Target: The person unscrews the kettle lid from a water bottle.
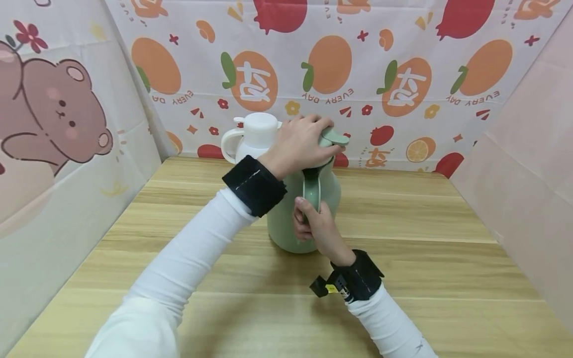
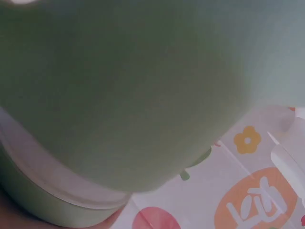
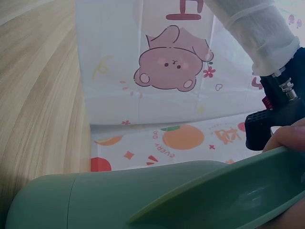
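Left hand [image 1: 302, 141] lies over the top of a green jug, its fingers bent across the far side of the green lid [image 1: 335, 137] and its thumb along the near side, so the lid is held between them; whether the lid is fully seated I cannot tell. Below it, the right hand [image 1: 319, 224] is closed round the lower part of the handle [image 1: 312, 191], thumb uppermost. The green jug [image 1: 286, 226] stands upright on the wood-grain worktop [image 1: 425, 243], directly under the left hand and just beyond the right, its handle turned toward the person. Behind it and to the left is a white jug [image 1: 259, 125], partly covered by the left hand and forearm. Fruit-printed cloth [image 1: 286, 25] hangs along the worktop's far edge.
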